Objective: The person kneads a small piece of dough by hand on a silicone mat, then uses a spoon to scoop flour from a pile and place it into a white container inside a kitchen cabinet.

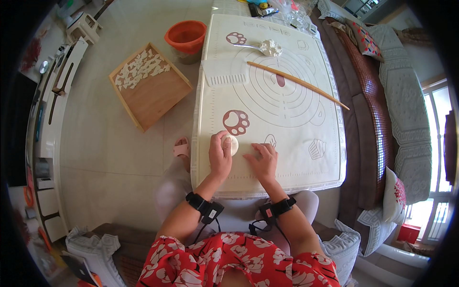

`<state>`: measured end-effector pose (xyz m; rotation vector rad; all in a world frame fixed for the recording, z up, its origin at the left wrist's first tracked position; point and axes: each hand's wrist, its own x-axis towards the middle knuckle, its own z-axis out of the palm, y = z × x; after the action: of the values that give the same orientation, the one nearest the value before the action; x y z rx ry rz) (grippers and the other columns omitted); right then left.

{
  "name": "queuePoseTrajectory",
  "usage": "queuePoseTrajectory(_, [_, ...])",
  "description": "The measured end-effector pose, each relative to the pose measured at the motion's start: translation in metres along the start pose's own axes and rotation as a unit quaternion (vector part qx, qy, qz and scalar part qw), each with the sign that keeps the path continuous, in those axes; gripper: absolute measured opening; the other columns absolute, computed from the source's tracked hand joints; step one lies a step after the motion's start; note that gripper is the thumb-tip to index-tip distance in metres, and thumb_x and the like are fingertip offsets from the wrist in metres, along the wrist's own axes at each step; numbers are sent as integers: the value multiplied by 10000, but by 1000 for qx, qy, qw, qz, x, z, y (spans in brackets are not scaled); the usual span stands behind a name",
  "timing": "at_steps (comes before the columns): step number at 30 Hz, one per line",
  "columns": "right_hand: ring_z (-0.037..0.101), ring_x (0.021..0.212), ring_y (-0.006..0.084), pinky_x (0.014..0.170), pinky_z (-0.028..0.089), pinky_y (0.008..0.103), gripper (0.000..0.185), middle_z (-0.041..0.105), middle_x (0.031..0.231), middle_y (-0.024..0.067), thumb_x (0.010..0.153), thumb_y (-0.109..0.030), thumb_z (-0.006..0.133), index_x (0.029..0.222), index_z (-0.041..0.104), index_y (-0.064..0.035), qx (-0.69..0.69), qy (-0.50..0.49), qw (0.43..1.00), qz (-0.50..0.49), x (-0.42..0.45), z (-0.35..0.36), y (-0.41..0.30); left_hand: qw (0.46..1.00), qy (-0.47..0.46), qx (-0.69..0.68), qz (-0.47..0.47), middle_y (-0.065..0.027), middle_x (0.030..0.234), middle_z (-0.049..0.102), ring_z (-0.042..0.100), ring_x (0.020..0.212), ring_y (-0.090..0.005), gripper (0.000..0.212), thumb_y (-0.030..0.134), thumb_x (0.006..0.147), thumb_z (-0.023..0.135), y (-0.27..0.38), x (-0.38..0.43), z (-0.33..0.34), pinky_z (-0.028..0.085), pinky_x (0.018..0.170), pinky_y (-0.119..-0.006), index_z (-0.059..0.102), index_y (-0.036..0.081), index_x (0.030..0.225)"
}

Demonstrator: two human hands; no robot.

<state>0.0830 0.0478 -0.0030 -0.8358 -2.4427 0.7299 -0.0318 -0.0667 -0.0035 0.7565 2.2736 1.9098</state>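
My left hand (220, 153) holds a round, pale lump of dough (233, 144) at the near left of a cream pastry mat (294, 158), beside a printed brown paw. To its right, my right hand (263, 159) is over the mat with fingers apart and nothing in them. Farther up lies a thin wooden rolling pin (297, 80), set diagonally across the printed circles. A translucent plastic scraper with a row of slots (226, 73) rests at the mat's left edge. Beyond it, a metal spoon (247, 46) reaches into a heap of white flour (270, 48).
Left of the table, a wooden tray (154, 102) bears many small flat dough pieces at its far end. An orange basin (186, 36) stands near the table's left edge. Plastic bags and small items (287, 12) lie at the far end. A brown sofa (362, 143) runs along the right.
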Motion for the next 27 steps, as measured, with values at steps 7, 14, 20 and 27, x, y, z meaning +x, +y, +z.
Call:
queuePoseTrajectory(7, [574,889,190,806,389,361,278,632,896,-18,711,-245,809,960,749,-137,-16,13,1000,-4,2,3,-3,1000,-8,-5,-7,-163,1098,578,579,1011,-312,276,215,1032,468,0,-2,0,461,889,-390,529,-7,1183])
queuePoseTrajectory(14, [570,826,201,770,393,364,110,621,833,-42,749,-190,766,835,720,-139,-2,28,999,-46,12,9,1,1000,-21,-8,-13,-167,1092,570,571,1009,-330,262,208,1025,476,-2,-3,0,456,891,-397,532,7,1183])
queuePoseTrajectory(20, [567,820,232,782,409,394,65,606,878,48,832,-162,682,842,640,-114,-106,10,982,-154,20,14,-1,1000,-20,-5,5,-163,1093,568,572,1009,-327,250,193,1022,476,-1,-3,2,459,884,-396,530,9,1184])
queuePoseTrajectory(27, [586,824,322,714,481,401,99,602,889,122,915,-97,604,892,607,-2,86,-21,996,30,28,-4,-18,1000,-15,-22,-13,-157,1101,581,582,1016,-306,260,207,1030,470,1,-2,0,465,880,-374,530,6,1183])
